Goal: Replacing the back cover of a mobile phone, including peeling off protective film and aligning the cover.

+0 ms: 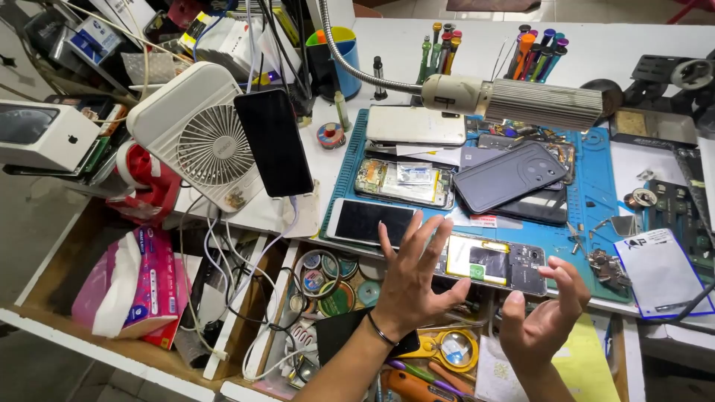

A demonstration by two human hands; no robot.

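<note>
My left hand (412,283) is raised over the front edge of the blue work mat (596,201), fingers spread, holding nothing. My right hand (546,313) hovers beside it with fingers loosely curled, also empty. Just beyond both hands lies an opened phone (494,262) showing its yellow and black insides. A white-framed phone (369,221) with a dark screen rests left of it. Farther back lie another opened phone (404,182), a grey phone back cover (509,176) and a white phone (415,124).
A gooseneck lamp (514,100) hangs over the mat. A white fan (201,138) with a black phone (274,141) leaning on it stands left. Screwdrivers (532,53) stand at the back. Open drawers hold tape rolls (328,283), cables, a tissue pack (141,286) and a magnifier (454,348).
</note>
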